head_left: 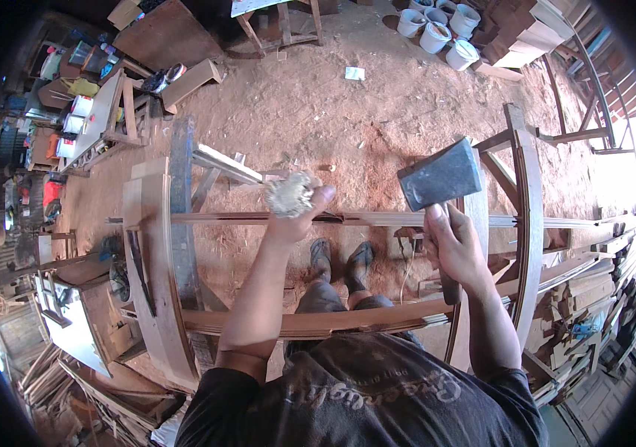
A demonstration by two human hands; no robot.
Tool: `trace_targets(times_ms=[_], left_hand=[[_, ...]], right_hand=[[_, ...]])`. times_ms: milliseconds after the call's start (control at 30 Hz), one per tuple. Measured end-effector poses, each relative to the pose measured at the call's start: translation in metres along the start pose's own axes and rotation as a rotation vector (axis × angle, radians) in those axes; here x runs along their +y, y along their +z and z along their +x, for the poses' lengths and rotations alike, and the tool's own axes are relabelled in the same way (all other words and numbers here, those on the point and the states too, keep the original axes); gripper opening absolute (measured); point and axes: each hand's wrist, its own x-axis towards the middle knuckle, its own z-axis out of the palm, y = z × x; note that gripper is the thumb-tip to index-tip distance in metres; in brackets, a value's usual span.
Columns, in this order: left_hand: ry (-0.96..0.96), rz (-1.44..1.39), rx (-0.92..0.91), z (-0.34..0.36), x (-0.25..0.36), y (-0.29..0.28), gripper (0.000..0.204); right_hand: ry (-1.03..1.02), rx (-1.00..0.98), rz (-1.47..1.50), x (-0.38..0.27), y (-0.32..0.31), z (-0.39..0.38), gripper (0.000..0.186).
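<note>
Two-handed work at a timber frame, seen from above. My right hand [453, 242] is clamped round the handle [450, 289] of a broad, dark-headed tool [441, 176], its thumb laid along the handle near the head; the head is raised beyond the far rail [400, 219] and tilted. My left hand [297, 222] appears closed about a pale, ragged clump [288, 195], held out to the left of the tool and well apart from it. The clump is blurred and hides most of the fingers, so I cannot tell its material or how firmly they press. A pale wooden strip [229, 164] ends just beside it; whether the two touch is unclear.

For good handling, I judge that the grip near the head favours control over force, and that the wrist should stay straight so the head does not twist. The left fingers belong well outside the tool's path, with the clump held steady. Both forearms need room above the near rail [318, 322]. My feet [360, 262], set apart between the rails, give a balanced stance; the tool should travel clear of them.
</note>
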Motion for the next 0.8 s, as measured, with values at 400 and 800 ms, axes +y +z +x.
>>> trace_targets(times_ms=[400,800], left_hand=[[-0.043,0.245,0.075,-0.012,-0.031,0.008,0.023],[0.105,0.058,0.106,-0.025,-0.082,0.014,0.032]], right_hand=[[-0.226,-0.158,-0.306,-0.044,0.000,0.030,0.049],[-0.706,-0.214,-0.875,-0.082,0.050,0.051,0.052]])
